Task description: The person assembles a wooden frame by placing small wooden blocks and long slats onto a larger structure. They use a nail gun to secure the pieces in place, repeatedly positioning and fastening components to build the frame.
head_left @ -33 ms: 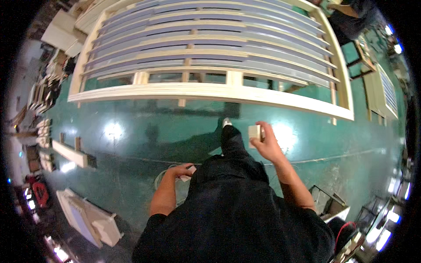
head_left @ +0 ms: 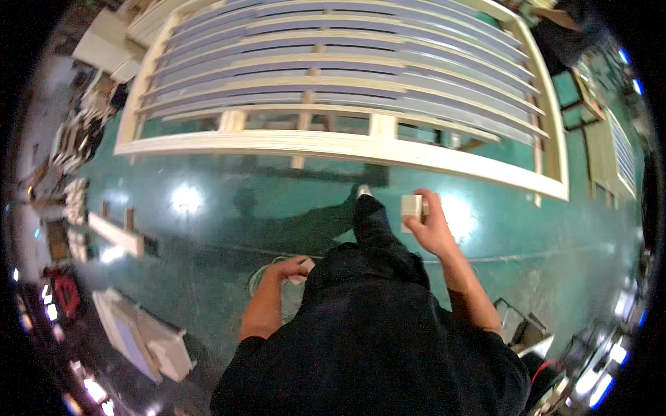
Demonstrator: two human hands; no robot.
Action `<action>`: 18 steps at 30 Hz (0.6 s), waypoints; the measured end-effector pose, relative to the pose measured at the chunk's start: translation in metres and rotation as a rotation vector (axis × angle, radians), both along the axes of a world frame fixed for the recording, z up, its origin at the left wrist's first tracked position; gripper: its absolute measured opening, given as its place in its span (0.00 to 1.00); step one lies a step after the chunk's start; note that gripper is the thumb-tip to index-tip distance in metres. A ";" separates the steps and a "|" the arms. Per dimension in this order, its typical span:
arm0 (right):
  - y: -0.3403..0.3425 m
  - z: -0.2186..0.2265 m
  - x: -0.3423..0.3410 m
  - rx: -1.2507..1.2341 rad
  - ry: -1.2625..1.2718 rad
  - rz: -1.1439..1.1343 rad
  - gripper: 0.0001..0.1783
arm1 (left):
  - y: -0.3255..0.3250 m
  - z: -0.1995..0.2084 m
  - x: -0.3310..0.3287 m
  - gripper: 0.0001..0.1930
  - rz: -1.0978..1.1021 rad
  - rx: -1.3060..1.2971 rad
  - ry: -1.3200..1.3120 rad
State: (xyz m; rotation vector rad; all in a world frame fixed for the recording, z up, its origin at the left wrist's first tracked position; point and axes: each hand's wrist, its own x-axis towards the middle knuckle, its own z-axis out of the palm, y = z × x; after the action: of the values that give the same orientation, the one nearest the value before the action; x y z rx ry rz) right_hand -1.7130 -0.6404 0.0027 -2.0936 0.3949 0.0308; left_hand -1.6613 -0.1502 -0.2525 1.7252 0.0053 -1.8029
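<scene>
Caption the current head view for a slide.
A pale block in the right grip, a pale piece in the left grip, near a slatted wooden frame.

Right hand (head_left: pixel 435 227) slightly rightward in view

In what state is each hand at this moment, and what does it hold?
Left hand: closed on a small pale piece.
Right hand: closed on a pale block.

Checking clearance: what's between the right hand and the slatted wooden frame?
Head view: only glossy green floor shows between the right hand and the slatted wooden frame.
</scene>
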 end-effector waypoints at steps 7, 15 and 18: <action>-0.011 0.054 0.144 0.033 -0.139 -0.121 0.31 | -0.045 0.201 0.139 0.35 0.030 0.051 -0.328; -0.040 -0.015 0.215 -0.321 0.016 -0.008 0.33 | -0.097 0.297 0.317 0.34 0.491 -0.318 -1.145; -0.050 -0.039 0.220 -0.377 0.064 -0.047 0.35 | -0.114 0.297 0.382 0.37 0.174 0.163 -1.331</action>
State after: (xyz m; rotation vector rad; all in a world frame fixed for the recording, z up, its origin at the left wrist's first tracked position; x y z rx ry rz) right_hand -1.4929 -0.6901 -0.0359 -2.4577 0.5212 -0.0046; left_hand -1.2795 -0.2640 0.0444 2.5998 -0.2432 -0.2847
